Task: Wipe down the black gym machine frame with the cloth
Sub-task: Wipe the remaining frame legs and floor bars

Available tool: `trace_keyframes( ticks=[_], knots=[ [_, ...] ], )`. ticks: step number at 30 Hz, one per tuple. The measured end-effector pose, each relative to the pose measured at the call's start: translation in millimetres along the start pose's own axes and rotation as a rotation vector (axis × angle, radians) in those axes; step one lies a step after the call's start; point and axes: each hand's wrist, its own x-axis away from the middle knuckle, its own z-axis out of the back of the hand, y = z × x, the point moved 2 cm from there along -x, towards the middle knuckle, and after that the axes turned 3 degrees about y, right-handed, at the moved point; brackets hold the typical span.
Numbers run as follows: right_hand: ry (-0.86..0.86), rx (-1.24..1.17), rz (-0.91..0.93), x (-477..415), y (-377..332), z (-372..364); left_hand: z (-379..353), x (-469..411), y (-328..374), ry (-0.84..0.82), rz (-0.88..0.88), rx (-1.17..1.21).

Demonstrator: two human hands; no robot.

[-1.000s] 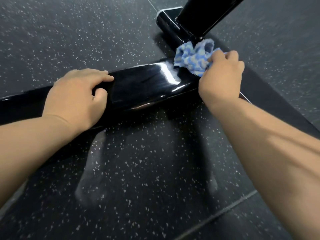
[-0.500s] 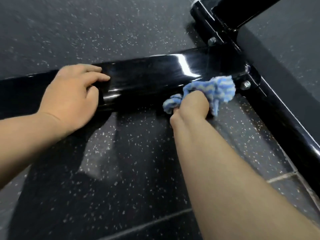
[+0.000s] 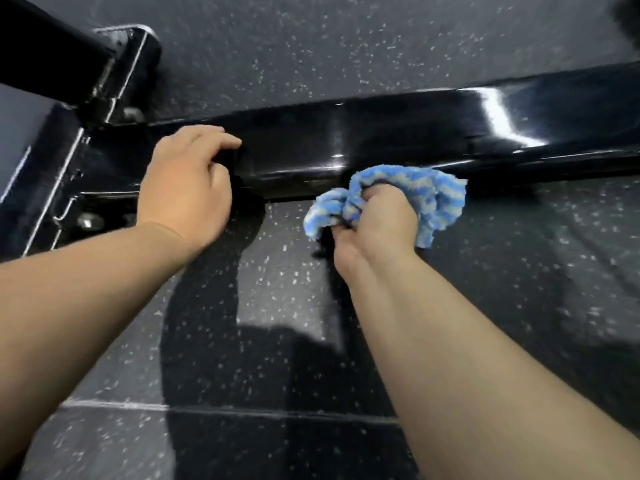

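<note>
— Looking down from the head view, where does the cloth sit?
— The blue-and-grey striped cloth (image 3: 440, 199) is bunched in the right hand (image 3: 377, 220). It is pressed against the near lower edge of the glossy black frame bar (image 3: 381, 133), about midway along the stretch that shows.
— How does that hand hold it?
— The fingers are curled tight round the wad, and folds spill out on both sides of the fist.
— And the left hand?
— The left hand (image 3: 187, 181) lies on the same bar, further toward its left end and apart from the cloth. Its fingers are curled over the bar's top edge with the thumb tucked at the near face, so it grips the bar.
— What is at the bar's left end?
— It meets a black cross member (image 3: 104, 168) with a bolt head (image 3: 90, 221) on the near side. A thick black post (image 3: 45, 53) rises behind the joint.
— Under the bar?
— A dark speckled rubber floor (image 3: 277, 341), with a pale seam (image 3: 242, 408) on the bar's near side running roughly along it. Shadows of both arms fall between the seam and the bar. A bright glare streak marks the bar to the right of the cloth.
</note>
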Motion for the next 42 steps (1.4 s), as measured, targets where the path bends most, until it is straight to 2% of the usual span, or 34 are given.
trace_keyframes(
  ticks=[2,4,6,10,14,19,22,26,28,30,31,33,35,36,38,42],
  knots=[
    [-0.071,0.018,-0.106,9.3,28.3,-14.4,6.1,2.1,-18.2,0.003,0.063,-0.003],
    [-0.06,0.068,-0.196,8.6,57.5,-26.6,11.5,7.3,-29.4,0.023,0.106,0.017],
    [-0.06,0.223,-0.265,4.2,83.9,-41.9,18.7,14.3,-36.7,0.043,0.123,0.049],
    [-0.116,0.314,-0.409,-1.0,123.4,-65.8,30.4,24.4,-55.6,0.1,0.164,0.1],
    [-0.295,0.305,-0.508,6.7,159.9,-75.9,44.6,28.8,-88.1,0.176,0.303,0.085],
    [-0.285,0.234,-0.538,1.3,197.2,-91.9,54.0,21.3,-120.6,0.113,0.384,-0.007],
    [-0.318,0.271,-0.55,3.0,191.5,-87.8,51.4,17.2,-128.7,0.057,0.363,-0.036],
    [-0.38,0.236,-0.512,15.4,159.8,-80.2,50.5,15.6,-122.7,0.114,0.394,-0.029],
    [-0.381,0.261,-0.406,24.3,133.2,-77.3,46.3,15.7,-113.1,0.121,0.382,-0.003],
    [-0.336,0.415,-0.168,30.4,101.2,-76.2,42.5,13.1,-101.9,0.131,0.372,0.02],
    [-0.313,0.496,0.02,30.4,81.7,-74.1,39.7,11.6,-93.5,0.138,0.366,0.039],
    [-0.228,0.787,0.574,26.0,32.2,-68.0,28.1,8.0,-69.9,0.119,0.31,0.082],
    [-0.044,1.366,1.09,12.7,-6.9,-65.3,17.5,3.7,-57.1,0.057,0.215,0.058],
    [0.064,1.668,1.179,1.7,-25.8,-60.6,11.4,2.2,-50.9,0.028,0.195,0.037],
    [0.137,1.977,1.113,-12.6,-41.8,-56.7,8.7,3.1,-47.3,0.011,0.298,0.017],
    [-0.176,2.241,1.147,-16.8,-0.1,-78.0,26.3,10.3,-51.6,0.108,0.601,0.1]
  ],
)
